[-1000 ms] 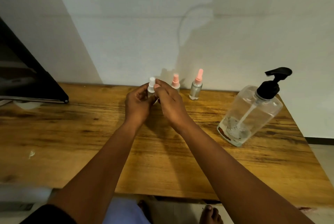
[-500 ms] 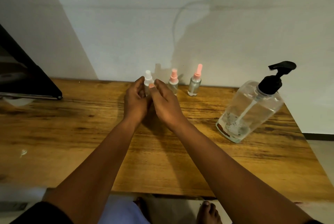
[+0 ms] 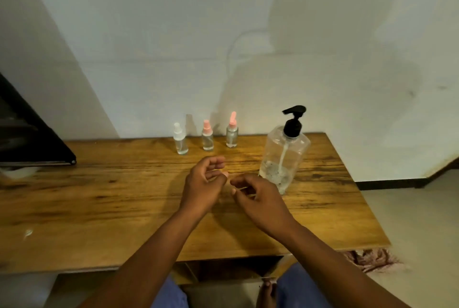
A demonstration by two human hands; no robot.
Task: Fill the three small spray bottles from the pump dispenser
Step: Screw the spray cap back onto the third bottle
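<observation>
Left hand (image 3: 202,183) and right hand (image 3: 258,196) hovering over bench (image 3: 99,198), fingers loosely curled, gripping nothing. Three spray bottles (image 3: 207,135) standing upright in row by wall, beyond hands. Pump dispenser (image 3: 285,151) standing just right of right hand.

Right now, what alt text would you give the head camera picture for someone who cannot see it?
A person's left hand and right hand hover with loosely curled fingers over a wooden table. Three small spray bottles stand in a row by the wall, with a nearly empty pump dispenser to their right.
</observation>
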